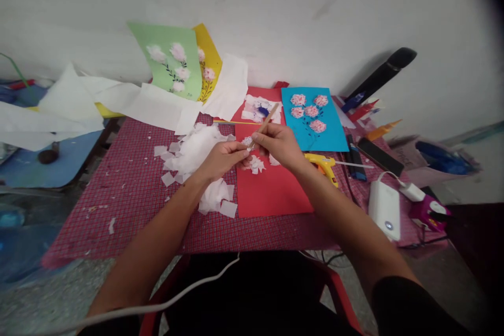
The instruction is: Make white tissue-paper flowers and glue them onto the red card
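Observation:
My right hand (pixel 280 144) is closed around a slim light-brown wooden stick (pixel 269 118), which slants down to the left. Close beside it, my left hand (pixel 227 157) pinches thumb and fingers together near the stick's lower end; what sits between them is too small to make out. Both hands are above a red card (pixel 271 194). On that card, by the fingertips, are ruffled white-pink paper flowers (pixel 256 164), partly hidden by the hands. A heap of white tissue paper squares (pixel 197 149) lies left of the card, partly behind my left forearm.
A blue card with paper flowers (pixel 311 136) lies behind right, near a yellow glue gun (pixel 323 164). A white power bank (pixel 385 210) stands at the right. Green (pixel 173 58) and yellow (pixel 210 50) flower cards lean on the wall. A white cable (pixel 189 287) crosses in front.

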`<move>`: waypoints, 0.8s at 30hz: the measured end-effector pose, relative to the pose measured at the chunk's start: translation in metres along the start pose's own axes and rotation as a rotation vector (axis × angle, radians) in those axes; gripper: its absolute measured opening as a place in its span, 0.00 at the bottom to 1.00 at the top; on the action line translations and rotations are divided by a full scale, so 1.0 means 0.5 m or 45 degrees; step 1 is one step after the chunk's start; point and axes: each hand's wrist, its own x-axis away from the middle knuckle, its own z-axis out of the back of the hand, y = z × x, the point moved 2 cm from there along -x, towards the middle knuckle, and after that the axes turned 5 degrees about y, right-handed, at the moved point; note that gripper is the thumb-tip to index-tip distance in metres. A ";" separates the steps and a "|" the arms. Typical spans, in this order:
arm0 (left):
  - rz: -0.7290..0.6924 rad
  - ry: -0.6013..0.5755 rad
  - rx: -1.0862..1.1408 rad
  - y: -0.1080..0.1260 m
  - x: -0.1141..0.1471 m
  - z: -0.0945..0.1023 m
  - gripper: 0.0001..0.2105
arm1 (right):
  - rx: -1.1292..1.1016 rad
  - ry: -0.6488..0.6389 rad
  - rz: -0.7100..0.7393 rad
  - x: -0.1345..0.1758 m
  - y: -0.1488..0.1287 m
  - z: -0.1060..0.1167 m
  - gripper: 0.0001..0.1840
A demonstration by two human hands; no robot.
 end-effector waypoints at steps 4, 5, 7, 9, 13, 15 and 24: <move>-0.127 0.046 -0.311 -0.011 -0.012 0.015 0.09 | 0.136 -0.191 -0.066 -0.052 0.011 -0.015 0.16; -0.199 0.094 -0.452 -0.013 -0.015 0.019 0.08 | 0.182 -0.248 -0.058 -0.061 0.014 -0.020 0.16; -0.372 0.214 -0.759 -0.017 -0.022 0.026 0.06 | 0.308 -0.333 -0.016 -0.075 0.016 -0.029 0.16; -0.504 0.300 -1.011 -0.023 -0.029 0.029 0.06 | 0.482 -0.405 0.037 -0.085 0.011 -0.039 0.17; -0.540 0.349 -1.257 -0.045 -0.041 0.027 0.05 | 0.881 -0.546 0.095 -0.097 0.002 -0.054 0.15; -0.535 0.361 -1.313 -0.054 -0.043 0.025 0.06 | 1.016 -0.580 0.115 -0.101 0.004 -0.058 0.13; -0.516 0.320 -1.514 -0.055 -0.029 0.008 0.11 | 1.206 -0.679 0.085 -0.098 0.012 -0.059 0.11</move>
